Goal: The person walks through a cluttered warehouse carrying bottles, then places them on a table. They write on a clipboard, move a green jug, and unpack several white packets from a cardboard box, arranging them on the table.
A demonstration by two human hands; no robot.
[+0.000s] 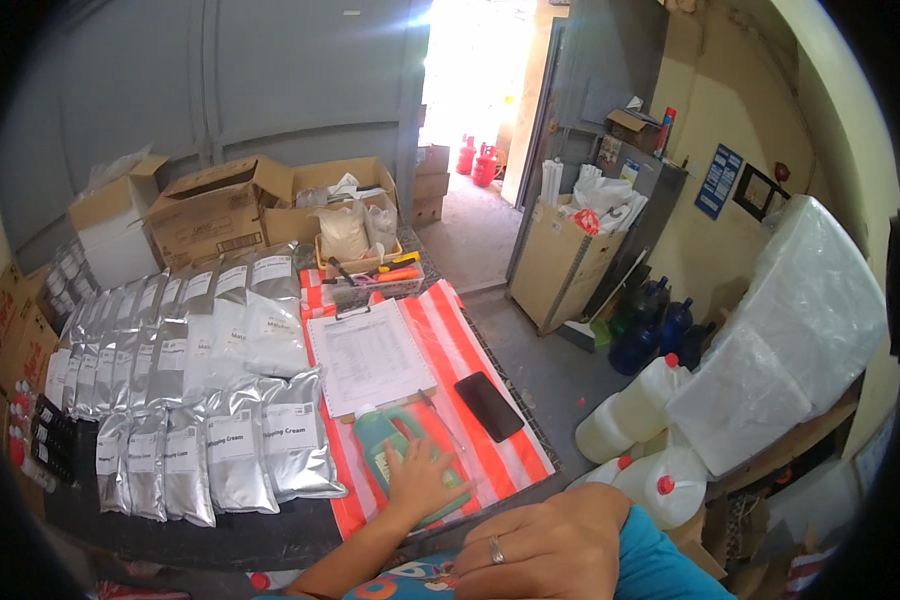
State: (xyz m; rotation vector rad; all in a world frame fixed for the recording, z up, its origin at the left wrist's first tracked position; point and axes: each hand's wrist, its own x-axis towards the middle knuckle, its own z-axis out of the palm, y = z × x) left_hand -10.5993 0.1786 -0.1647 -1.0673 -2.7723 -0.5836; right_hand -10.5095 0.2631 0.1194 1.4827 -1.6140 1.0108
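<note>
A green plastic jug (373,433) with a white cap and a side handle lies near the table's front edge. Across its labelled side rests my left hand (420,480), fingers spread over the plastic. My right hand (544,544), a ring on one finger, is raised close to the camera with its fingers curled. Its palm is hidden, so whether it holds anything does not show. Beneath the jug is an orange-and-white striped cloth (506,469). A clipboard with printed sheets (371,352), a pen (441,420) and a black smartphone (489,406) lie beyond the jug.
Rows of silver pouches (229,457) cover the table's left side. Behind them stand cardboard boxes (210,214) and a clear tool tray (390,289). Small bottles (34,435) line the left edge. White jerrycans (660,480) and a plastic-wrapped stack (787,330) are at the right.
</note>
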